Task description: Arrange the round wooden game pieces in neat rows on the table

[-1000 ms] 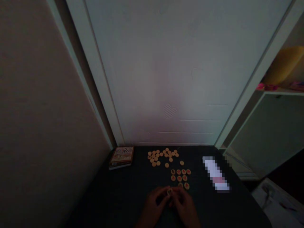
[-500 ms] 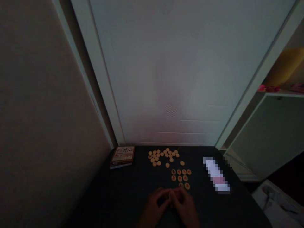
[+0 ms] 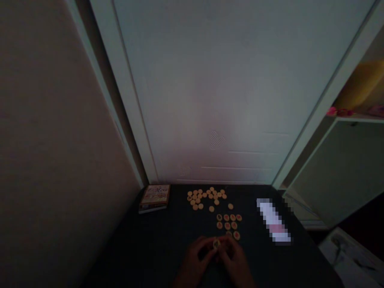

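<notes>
My left hand [image 3: 199, 254] and right hand [image 3: 235, 258] together, clamped on a round wooden disc [image 3: 216, 243], red-marked discs [image 3: 228, 222] just beyond, plain discs [image 3: 207, 199] clustered farther on a dark table [image 3: 144, 244]

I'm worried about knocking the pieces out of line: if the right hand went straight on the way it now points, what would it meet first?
Probably the round wooden game piece with a red mark just beyond the right hand, though depth is unclear and the hand may be raised enough above the dark table to pass over it.
</notes>
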{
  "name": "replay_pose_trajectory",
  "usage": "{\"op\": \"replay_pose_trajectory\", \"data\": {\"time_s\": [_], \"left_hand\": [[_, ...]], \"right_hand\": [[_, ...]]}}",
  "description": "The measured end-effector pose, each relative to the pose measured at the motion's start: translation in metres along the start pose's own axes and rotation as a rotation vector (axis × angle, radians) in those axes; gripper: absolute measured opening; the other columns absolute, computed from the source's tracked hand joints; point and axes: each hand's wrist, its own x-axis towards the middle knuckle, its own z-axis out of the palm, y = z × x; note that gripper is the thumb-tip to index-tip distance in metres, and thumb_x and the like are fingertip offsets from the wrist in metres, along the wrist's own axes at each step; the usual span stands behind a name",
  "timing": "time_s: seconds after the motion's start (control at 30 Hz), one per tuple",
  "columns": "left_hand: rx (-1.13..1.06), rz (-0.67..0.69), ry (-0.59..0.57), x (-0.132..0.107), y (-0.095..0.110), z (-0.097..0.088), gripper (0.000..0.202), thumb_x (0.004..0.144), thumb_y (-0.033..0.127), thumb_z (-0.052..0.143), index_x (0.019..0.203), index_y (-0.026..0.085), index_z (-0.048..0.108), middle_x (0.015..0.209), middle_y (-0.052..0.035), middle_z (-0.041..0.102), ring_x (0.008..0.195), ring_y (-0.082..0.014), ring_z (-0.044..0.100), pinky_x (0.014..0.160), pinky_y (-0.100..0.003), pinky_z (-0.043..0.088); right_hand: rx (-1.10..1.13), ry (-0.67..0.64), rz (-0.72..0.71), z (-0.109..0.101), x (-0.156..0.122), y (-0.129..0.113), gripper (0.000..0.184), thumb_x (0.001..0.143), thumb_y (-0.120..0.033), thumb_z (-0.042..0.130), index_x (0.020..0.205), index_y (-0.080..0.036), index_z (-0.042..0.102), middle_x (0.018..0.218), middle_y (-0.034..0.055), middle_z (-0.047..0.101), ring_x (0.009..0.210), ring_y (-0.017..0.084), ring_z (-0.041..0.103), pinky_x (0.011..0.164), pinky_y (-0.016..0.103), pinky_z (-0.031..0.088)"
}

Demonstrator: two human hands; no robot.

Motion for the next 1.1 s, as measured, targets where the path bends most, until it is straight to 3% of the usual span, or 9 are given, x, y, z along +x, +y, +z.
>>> {"op": "replay_pose_trajectory", "data": {"time_s": [0.33, 0.63, 0.77, 0.93, 1.1], "left_hand": [[-0.043, 0.065, -0.028, 0.001, 0.012, -0.004, 0.025, 0.087, 0.038, 0.068, 0.109, 0.030, 0.076, 0.103, -0.0034, 0.078, 0.094, -0.0216, 0.070, 0.088, -0.030, 0.054], [0.000, 0.074, -0.032, -0.001, 0.007, -0.002, 0.023, 0.087, 0.037, 0.069, 0.107, 0.031, 0.076, 0.099, -0.0021, 0.079, 0.092, -0.0212, 0.070, 0.094, -0.033, 0.052], [0.032, 0.052, 0.013, -0.002, 0.009, 0.000, 0.026, 0.084, 0.038, 0.072, 0.108, 0.030, 0.077, 0.099, -0.0031, 0.079, 0.098, -0.0234, 0.069, 0.096, -0.035, 0.052], [0.000, 0.072, 0.026, -0.001, 0.012, 0.000, 0.026, 0.089, 0.043, 0.065, 0.108, 0.030, 0.076, 0.096, -0.0041, 0.078, 0.089, -0.0210, 0.071, 0.086, -0.031, 0.056], [-0.013, 0.057, 0.017, 0.000, 0.011, -0.004, 0.028, 0.088, 0.043, 0.066, 0.111, 0.030, 0.076, 0.104, -0.0045, 0.078, 0.097, -0.0224, 0.071, 0.091, -0.032, 0.055]], "right_hand": [[0.009, 0.001, 0.020, 0.001, 0.000, -0.002, 0.043, 0.083, -0.060, 0.065, 0.091, -0.018, 0.068, 0.079, 0.0062, 0.074, 0.072, 0.021, 0.070, 0.067, 0.029, 0.053], [-0.014, 0.037, 0.015, 0.000, -0.001, -0.001, 0.042, 0.085, -0.059, 0.063, 0.079, -0.018, 0.066, 0.070, 0.0032, 0.071, 0.062, 0.018, 0.066, 0.059, 0.025, 0.050], [-0.028, 0.025, -0.007, -0.001, -0.002, -0.003, 0.041, 0.089, -0.058, 0.058, 0.082, -0.019, 0.067, 0.071, 0.0031, 0.071, 0.065, 0.018, 0.066, 0.063, 0.025, 0.050], [-0.016, 0.003, -0.020, -0.001, -0.001, -0.001, 0.040, 0.089, -0.058, 0.058, 0.090, -0.019, 0.067, 0.078, 0.0050, 0.073, 0.065, 0.018, 0.066, 0.063, 0.027, 0.051], [0.006, -0.011, -0.031, 0.000, -0.002, -0.003, 0.040, 0.087, -0.058, 0.061, 0.096, -0.019, 0.067, 0.077, 0.0046, 0.072, 0.067, 0.018, 0.067, 0.064, 0.027, 0.052]]}}
